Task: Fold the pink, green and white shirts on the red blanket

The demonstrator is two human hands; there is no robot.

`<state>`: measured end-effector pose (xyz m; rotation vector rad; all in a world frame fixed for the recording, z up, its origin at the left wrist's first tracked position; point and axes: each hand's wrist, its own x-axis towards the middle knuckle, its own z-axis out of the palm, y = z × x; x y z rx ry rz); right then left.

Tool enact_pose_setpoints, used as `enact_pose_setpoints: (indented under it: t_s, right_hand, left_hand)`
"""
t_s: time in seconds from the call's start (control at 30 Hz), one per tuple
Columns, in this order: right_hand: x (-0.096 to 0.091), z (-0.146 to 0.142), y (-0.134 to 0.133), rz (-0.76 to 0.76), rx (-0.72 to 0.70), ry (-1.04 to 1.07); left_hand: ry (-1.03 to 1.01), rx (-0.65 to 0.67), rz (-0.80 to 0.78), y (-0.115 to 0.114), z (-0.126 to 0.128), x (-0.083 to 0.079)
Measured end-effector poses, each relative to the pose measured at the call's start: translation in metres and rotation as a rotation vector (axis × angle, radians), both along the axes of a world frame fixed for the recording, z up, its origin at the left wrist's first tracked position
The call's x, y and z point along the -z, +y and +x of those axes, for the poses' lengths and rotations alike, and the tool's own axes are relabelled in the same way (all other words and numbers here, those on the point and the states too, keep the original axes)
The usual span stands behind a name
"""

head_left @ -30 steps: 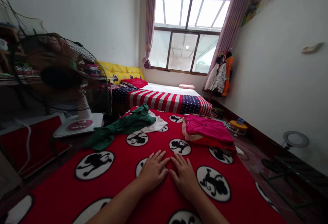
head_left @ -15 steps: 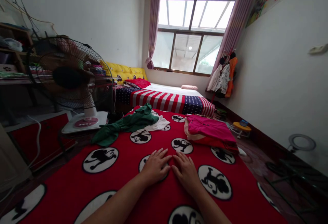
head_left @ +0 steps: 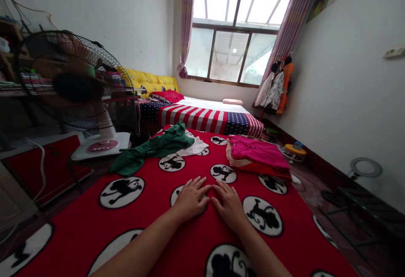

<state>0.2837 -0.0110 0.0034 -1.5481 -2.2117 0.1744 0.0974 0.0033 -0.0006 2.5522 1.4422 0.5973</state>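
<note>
My left hand (head_left: 190, 198) and my right hand (head_left: 228, 203) lie flat side by side, fingers stretched out, on a red blanket (head_left: 152, 234) printed with black monkeys in white circles. Neither hand holds anything. Beyond them, a crumpled green garment (head_left: 152, 150) lies over a white one (head_left: 196, 147) at the blanket's far left. A folded stack of pink and red clothes (head_left: 256, 156) rests at the far right.
A standing fan (head_left: 76, 87) with a white base stands to the left. A bed with a stars-and-stripes cover (head_left: 202, 118) lies beyond, under the window. Clothes hang on the right wall (head_left: 275, 87). A small yellow stool (head_left: 294, 150) and a ring light (head_left: 365, 169) stand on the floor at right.
Both hands stay flat on the blanket in the same spot. Only the view has shifted slightly with my head.
</note>
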Motion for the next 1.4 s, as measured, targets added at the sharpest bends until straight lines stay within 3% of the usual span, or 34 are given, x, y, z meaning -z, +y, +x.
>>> enact_pose_setpoints:
  t_s: [0.6,0.7,0.8,0.87,0.97,1.07,1.17,1.3,1.4]
  right_hand:
    - [0.011,0.007,0.009,-0.005,-0.020,-0.021]
    - [0.011,0.008,0.008,-0.022,-0.017,-0.016]
    - [0.009,0.008,0.008,-0.049,-0.012,-0.010]
    - [0.009,0.008,0.007,-0.060,-0.010,-0.005]
    - [0.009,0.009,0.008,-0.066,-0.004,0.001]
    - [0.010,0.009,0.008,-0.065,0.001,0.003]
    - [0.010,0.008,0.009,-0.065,0.004,0.006]
    - [0.011,0.010,0.011,-0.057,0.002,0.013]
    - [0.012,0.010,0.010,-0.066,-0.005,0.017]
  left_hand:
    - [-0.046,0.044,-0.055,-0.006,-0.004,-0.004]
    - [-0.075,0.142,-0.148,0.006,-0.014,-0.012]
    - [-0.149,0.244,-0.254,0.038,-0.035,-0.032]
    - [-0.225,0.113,-0.214,0.069,-0.055,-0.049]
    - [-0.290,-0.207,-0.030,0.118,-0.095,-0.070]
    - [-0.308,-0.514,0.102,0.151,-0.137,-0.079]
    - [-0.295,-0.677,0.118,0.161,-0.167,-0.072]
    - [-0.306,-0.707,0.117,0.155,-0.177,-0.062]
    - [-0.361,-0.693,0.174,0.149,-0.167,-0.083]
